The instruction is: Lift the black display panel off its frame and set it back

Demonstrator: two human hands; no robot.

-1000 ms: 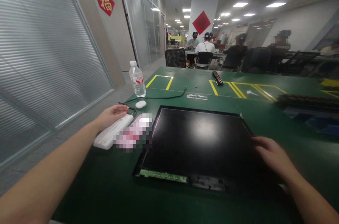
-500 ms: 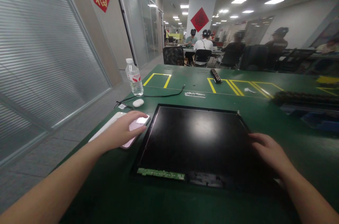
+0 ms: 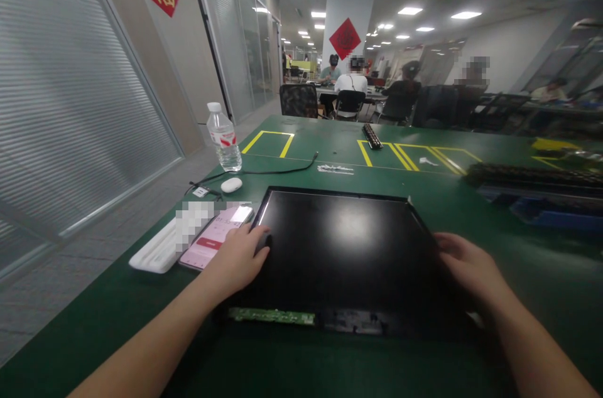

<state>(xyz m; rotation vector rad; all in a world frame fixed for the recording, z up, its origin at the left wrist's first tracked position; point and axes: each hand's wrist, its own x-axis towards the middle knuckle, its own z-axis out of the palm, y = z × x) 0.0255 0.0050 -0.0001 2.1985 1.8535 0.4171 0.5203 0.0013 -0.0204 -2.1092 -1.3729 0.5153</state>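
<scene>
A black display panel (image 3: 339, 253) lies screen up on the green table, with a strip of green circuit board (image 3: 273, 316) along its near edge. At the panel's left edge, my left hand (image 3: 238, 260) is closed on the frame, thumb towards the screen. My right hand (image 3: 468, 263) grips the right edge, its fingers partly hidden at the side. A phone (image 3: 214, 238) with a lit pink screen lies just beyond my left hand, beside a long white object (image 3: 157, 247).
A water bottle (image 3: 224, 137), a white earbud case (image 3: 231, 185) and a black cable (image 3: 277, 171) are at the left. Farther back lie a dark slotted strip (image 3: 372, 136) and yellow tape marks (image 3: 264, 132). Dark parts and a blue tray (image 3: 541, 213) sit at the right.
My left hand has moved from over the phone to the panel's left edge, uncovering the phone's screen. My right hand stays at the right edge. The view has turned slightly right.
</scene>
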